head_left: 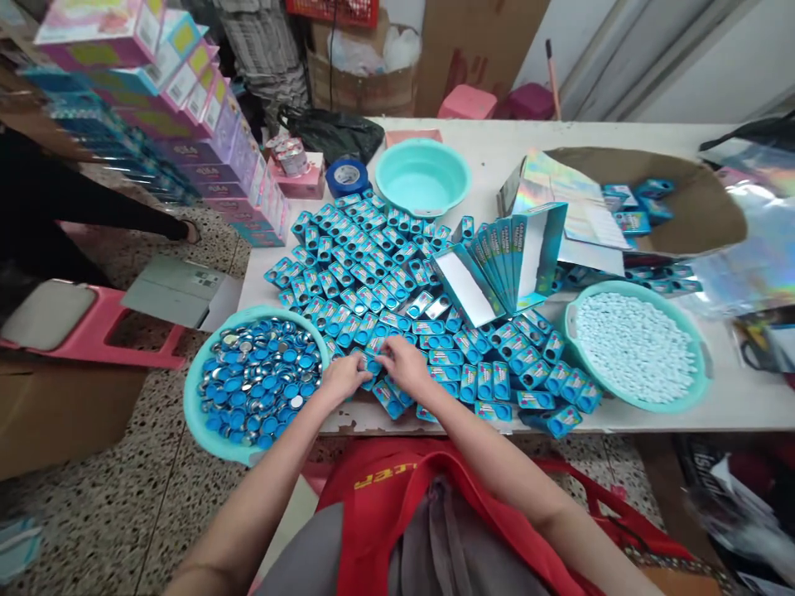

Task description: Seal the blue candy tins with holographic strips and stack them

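My left hand point(344, 377) and my right hand point(403, 364) meet at the near edge of the white table point(621, 136), fingers curled together over a small blue tin point(373, 362). What exactly each finger grips is hidden. A wide spread of small blue tins point(373, 265) covers the table in front of them. To the left, a teal basin of round blue and silver lids point(257, 381) overhangs the table edge. On the right stands a teal basin of pale blue tablets point(633, 343).
A fan of folded blue cartons point(503, 257) stands mid-table, an empty teal basin point(422, 175) and blue tape roll point(345, 175) behind. Stacked pink and purple boxes point(186, 91) rise at the left. A pink stool point(87, 323) and another person's leg point(93, 207) are on the floor at the left.
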`<state>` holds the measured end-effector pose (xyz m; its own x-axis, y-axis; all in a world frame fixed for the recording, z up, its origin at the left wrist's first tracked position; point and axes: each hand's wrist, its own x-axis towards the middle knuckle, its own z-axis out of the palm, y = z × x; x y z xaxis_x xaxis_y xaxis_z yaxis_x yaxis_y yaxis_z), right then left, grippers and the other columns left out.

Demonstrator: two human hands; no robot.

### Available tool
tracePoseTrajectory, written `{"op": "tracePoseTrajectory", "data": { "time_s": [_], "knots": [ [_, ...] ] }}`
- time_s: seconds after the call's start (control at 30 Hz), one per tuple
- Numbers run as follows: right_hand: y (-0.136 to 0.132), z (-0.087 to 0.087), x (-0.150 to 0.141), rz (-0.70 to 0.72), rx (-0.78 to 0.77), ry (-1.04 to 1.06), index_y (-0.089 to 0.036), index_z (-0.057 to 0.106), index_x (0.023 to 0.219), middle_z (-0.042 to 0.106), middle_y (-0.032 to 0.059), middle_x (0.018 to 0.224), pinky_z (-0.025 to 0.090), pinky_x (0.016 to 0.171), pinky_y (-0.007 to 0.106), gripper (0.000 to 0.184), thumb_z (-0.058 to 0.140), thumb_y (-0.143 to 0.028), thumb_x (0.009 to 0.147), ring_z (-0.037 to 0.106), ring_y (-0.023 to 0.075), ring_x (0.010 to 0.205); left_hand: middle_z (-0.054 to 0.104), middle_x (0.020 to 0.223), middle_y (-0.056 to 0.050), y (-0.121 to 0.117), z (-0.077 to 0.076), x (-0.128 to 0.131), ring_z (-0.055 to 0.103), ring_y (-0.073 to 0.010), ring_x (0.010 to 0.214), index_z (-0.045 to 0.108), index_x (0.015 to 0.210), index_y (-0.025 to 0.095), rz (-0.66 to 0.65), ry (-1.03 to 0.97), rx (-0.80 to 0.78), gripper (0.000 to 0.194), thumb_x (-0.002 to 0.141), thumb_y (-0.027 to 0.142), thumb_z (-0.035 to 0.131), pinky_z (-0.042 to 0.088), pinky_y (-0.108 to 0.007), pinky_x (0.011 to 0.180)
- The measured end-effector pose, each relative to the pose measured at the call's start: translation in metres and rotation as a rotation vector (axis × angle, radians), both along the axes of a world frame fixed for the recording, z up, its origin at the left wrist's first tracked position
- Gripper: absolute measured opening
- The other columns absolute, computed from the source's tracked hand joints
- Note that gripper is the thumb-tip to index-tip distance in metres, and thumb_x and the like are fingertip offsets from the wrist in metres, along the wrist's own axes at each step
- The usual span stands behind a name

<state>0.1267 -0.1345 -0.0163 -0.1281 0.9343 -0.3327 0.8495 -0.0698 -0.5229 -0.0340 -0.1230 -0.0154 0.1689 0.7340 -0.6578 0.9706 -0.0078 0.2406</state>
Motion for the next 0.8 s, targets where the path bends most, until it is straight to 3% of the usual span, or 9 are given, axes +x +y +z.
{"op": "tracePoseTrajectory", "data": {
  "time_s": [0.1, 0.17, 0.27, 0.37, 0.47, 0.57, 0.7, 0.8],
  "knots": [
    [-0.01, 0.0, 0.043, -0.273, 0.191, -0.117, -0.018, 0.056, 0.106, 0.057, 0.0103, 0.108, 0.041, 0.076, 0.027, 0.022, 0.052, -0.031, 0.09, 0.055, 0.021, 0.098, 0.07, 0.092, -0.005, 0.01, 0.002, 0.015, 0.064, -0.0222, 0.093, 0.057, 0.101, 0.023, 0.016, -0.079, 0.12, 0.023, 0.087, 0.039, 0.05, 0.04, -0.027, 0.071],
    [-0.012, -0.006, 0.068, -0.384, 0.16, -0.236, -0.016, 0.058, 0.105, 0.056, 0.013, 0.108, 0.041, 0.072, 0.028, 0.021, 0.052, -0.027, 0.089, 0.055, 0.0232, 0.096, 0.07, 0.093, -0.004, 0.02, 0.001, 0.034, 0.064, -0.021, 0.093, 0.056, 0.105, 0.023, 0.011, -0.143, 0.169, 0.024, 0.088, 0.039, 0.048, 0.039, -0.026, 0.071],
    [-0.008, -0.018, 0.087, -0.341, 0.057, -0.28, -0.017, 0.062, 0.092, 0.059, 0.0108, 0.101, 0.039, 0.07, 0.028, 0.014, 0.049, -0.021, 0.089, 0.057, 0.0215, 0.089, 0.07, 0.092, -0.003, 0.039, 0.001, 0.06, 0.064, -0.0198, 0.091, 0.058, 0.104, 0.023, 0.005, -0.222, 0.176, 0.023, 0.086, 0.035, 0.051, 0.039, -0.025, 0.07],
    [-0.005, -0.026, 0.09, -0.28, 0.059, -0.262, -0.017, 0.062, 0.086, 0.061, 0.0093, 0.095, 0.04, 0.072, 0.028, 0.017, 0.046, -0.021, 0.091, 0.057, 0.0209, 0.087, 0.069, 0.084, -0.001, 0.051, 0.001, 0.069, 0.063, -0.0187, 0.086, 0.06, 0.097, 0.023, 0.017, -0.264, 0.183, 0.018, 0.085, 0.032, 0.052, 0.039, -0.025, 0.07],
    [-0.004, -0.027, 0.091, -0.256, 0.095, -0.202, -0.017, 0.061, 0.087, 0.061, 0.0097, 0.093, 0.041, 0.074, 0.029, 0.02, 0.042, -0.019, 0.092, 0.057, 0.0212, 0.088, 0.068, 0.082, -0.001, 0.05, -0.001, 0.064, 0.063, -0.0183, 0.083, 0.06, 0.093, 0.022, 0.034, -0.262, 0.183, 0.015, 0.086, 0.031, 0.05, 0.039, -0.025, 0.068],
    [-0.002, -0.03, 0.094, -0.228, 0.149, -0.058, -0.017, 0.061, 0.087, 0.061, 0.0086, 0.09, 0.043, 0.075, 0.03, 0.021, 0.042, -0.023, 0.091, 0.057, 0.021, 0.086, 0.068, 0.093, -0.002, 0.04, -0.005, 0.063, 0.062, -0.0186, 0.086, 0.058, 0.103, 0.022, 0.036, -0.229, 0.203, 0.02, 0.089, 0.03, 0.048, 0.041, -0.026, 0.069],
    [0.001, -0.041, 0.096, -0.162, 0.214, 0.076, -0.018, 0.063, 0.095, 0.062, 0.0083, 0.091, 0.045, 0.076, 0.032, 0.023, 0.041, -0.025, 0.09, 0.058, 0.0215, 0.086, 0.058, 0.117, -0.005, 0.029, -0.009, 0.087, 0.06, -0.0209, 0.099, 0.053, 0.119, 0.026, -0.13, -0.246, 0.283, 0.031, 0.09, 0.038, 0.049, 0.045, -0.028, 0.072],
    [0.005, -0.047, 0.099, -0.212, 0.242, 0.125, -0.017, 0.063, 0.094, 0.063, 0.0086, 0.09, 0.046, 0.075, 0.033, 0.026, 0.039, -0.023, 0.089, 0.059, 0.0211, 0.084, 0.056, 0.117, -0.006, 0.026, -0.011, 0.108, 0.059, -0.0227, 0.103, 0.055, 0.115, 0.026, -0.277, -0.219, 0.287, 0.029, 0.088, 0.036, 0.053, 0.047, -0.029, 0.071]
  ]
}}
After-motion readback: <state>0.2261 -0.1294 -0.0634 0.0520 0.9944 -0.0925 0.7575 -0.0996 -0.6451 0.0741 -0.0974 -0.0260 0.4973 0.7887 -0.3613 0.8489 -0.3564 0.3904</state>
